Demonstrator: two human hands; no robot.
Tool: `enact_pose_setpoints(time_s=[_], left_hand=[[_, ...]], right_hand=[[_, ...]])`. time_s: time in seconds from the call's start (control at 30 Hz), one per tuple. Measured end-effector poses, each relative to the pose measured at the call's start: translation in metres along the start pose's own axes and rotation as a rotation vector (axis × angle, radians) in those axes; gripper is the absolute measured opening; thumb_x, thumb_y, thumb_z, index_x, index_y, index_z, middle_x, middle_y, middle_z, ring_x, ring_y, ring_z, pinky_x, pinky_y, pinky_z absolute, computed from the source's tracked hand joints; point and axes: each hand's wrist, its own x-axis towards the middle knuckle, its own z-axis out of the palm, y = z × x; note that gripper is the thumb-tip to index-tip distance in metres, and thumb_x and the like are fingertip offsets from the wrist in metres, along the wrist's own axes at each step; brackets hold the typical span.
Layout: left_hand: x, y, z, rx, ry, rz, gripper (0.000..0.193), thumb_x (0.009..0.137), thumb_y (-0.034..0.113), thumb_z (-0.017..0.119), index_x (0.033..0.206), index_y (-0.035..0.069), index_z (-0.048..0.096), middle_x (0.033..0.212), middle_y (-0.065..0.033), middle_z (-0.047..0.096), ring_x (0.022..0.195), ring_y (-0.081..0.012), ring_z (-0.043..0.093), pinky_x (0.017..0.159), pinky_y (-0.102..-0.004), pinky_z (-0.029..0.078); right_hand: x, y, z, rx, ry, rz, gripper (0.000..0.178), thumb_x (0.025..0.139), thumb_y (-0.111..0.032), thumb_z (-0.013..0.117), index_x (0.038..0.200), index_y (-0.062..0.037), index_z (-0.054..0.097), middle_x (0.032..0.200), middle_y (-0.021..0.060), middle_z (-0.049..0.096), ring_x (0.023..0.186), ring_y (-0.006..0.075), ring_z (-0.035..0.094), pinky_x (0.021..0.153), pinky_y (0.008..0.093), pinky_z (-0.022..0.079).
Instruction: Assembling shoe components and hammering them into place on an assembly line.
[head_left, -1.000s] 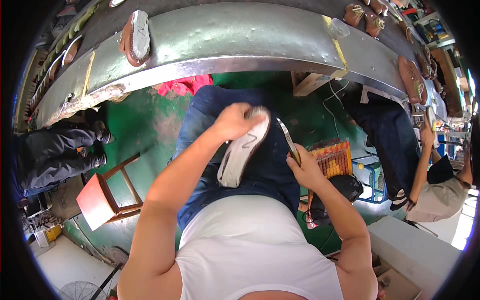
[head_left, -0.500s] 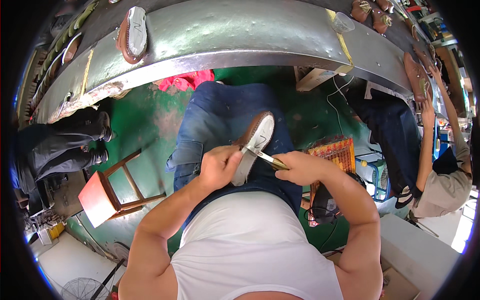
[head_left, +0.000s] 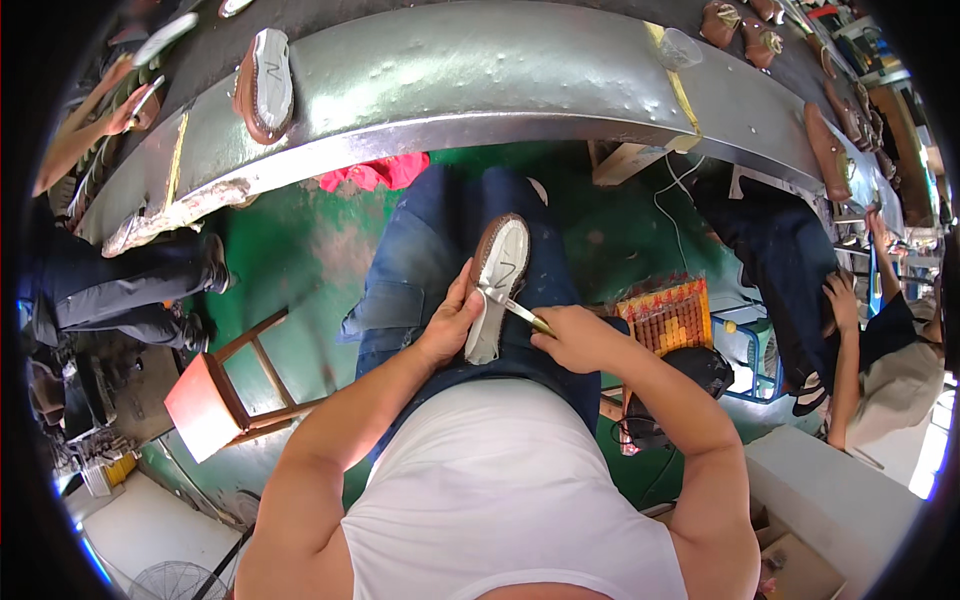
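Observation:
A brown shoe point(head_left: 506, 252) lies sole up over my lap, its pale underside facing me with a dark hand-drawn mark. My left hand point(head_left: 452, 322) is closed round its left side near the middle, thumb on the sole. In my right hand point(head_left: 582, 338) is a slim hand tool point(head_left: 522, 312) like a knife, with a shiny metal blade and a brass-coloured handle. Its tip rests at the middle of the sole, close to my left thumb. The exact shape of the tip is too small to make out.
Ahead runs a metal-edged bench point(head_left: 480, 70) bearing another upturned brown shoe point(head_left: 266, 85) and a clear plastic cup point(head_left: 680, 48). A red-topped stool point(head_left: 208, 408) stands left, a beaded seat mat point(head_left: 665, 318) right. Co-workers sit on both sides; one's hands point(head_left: 125, 108) hold a sole.
The shoe has turned more upright, and my left hand has shifted onto its left side. My right hand and the tool moved slightly left. Co-worker's hands appeared at upper left; the right co-worker's hands lowered.

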Motion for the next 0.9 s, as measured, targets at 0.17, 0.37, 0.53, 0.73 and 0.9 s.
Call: enact_pose_setpoints(time_s=[0.17, 0.37, 0.53, 0.73, 0.9], left_hand=[[0.002, -0.013, 0.003, 0.021, 0.033, 0.042, 0.065, 0.104, 0.024, 0.049, 0.158, 0.010, 0.014, 0.157, -0.0075, 0.028, 0.142, -0.0171, 0.028, 0.116, -0.0294, 0.023], [0.001, 0.008, 0.014, 0.976, 0.139, 0.464, 0.061, 0.101, 0.012, 0.047, 0.155, 0.008, 0.020, 0.153, -0.0223, 0.032, 0.141, -0.0328, 0.037, 0.114, -0.0353, 0.032], [-0.002, 0.040, 0.024, 1.050, 0.006, 0.272, 0.053, 0.099, 0.010, 0.043, 0.151, 0.010, 0.032, 0.149, -0.0259, 0.035, 0.130, -0.0439, 0.045, 0.109, -0.0406, 0.041], [0.004, 0.040, 0.027, 1.242, -0.028, 0.154, 0.056, 0.099, 0.015, 0.045, 0.152, 0.014, 0.028, 0.150, -0.0285, 0.032, 0.121, -0.0476, 0.050, 0.100, -0.0454, 0.047], [0.001, 0.004, 0.019, 0.978, 0.175, 0.171, 0.069, 0.099, 0.021, 0.050, 0.153, 0.001, 0.011, 0.150, -0.0324, 0.029, 0.127, -0.0496, 0.045, 0.108, -0.0455, 0.039]], right_hand=[[0.002, 0.007, -0.012, -0.005, -0.028, 0.021, 0.027, 0.088, -0.017, 0.063, 0.107, 0.0015, 0.061, 0.096, 0.0229, 0.066, 0.095, 0.0412, 0.064, 0.084, 0.0489, 0.050], [-0.003, 0.021, -0.013, 0.214, -0.189, 0.184, 0.031, 0.091, -0.023, 0.064, 0.109, 0.0017, 0.061, 0.095, 0.0226, 0.066, 0.090, 0.0383, 0.065, 0.080, 0.0429, 0.051], [-0.006, 0.028, -0.038, 0.450, -0.446, 0.374, 0.034, 0.093, -0.028, 0.064, 0.106, 0.0026, 0.060, 0.090, 0.0179, 0.067, 0.077, 0.0279, 0.068, 0.071, 0.0398, 0.052], [0.003, 0.009, -0.025, 0.503, 0.101, 0.172, 0.039, 0.101, -0.034, 0.049, 0.100, 0.0039, 0.059, 0.077, 0.0168, 0.066, 0.073, 0.0307, 0.067, 0.071, 0.0415, 0.052], [0.032, 0.013, -0.013, 0.263, 0.024, 0.196, 0.041, 0.102, -0.035, 0.046, 0.102, 0.0042, 0.059, 0.084, 0.0276, 0.064, 0.085, 0.0470, 0.062, 0.075, 0.0477, 0.049]])
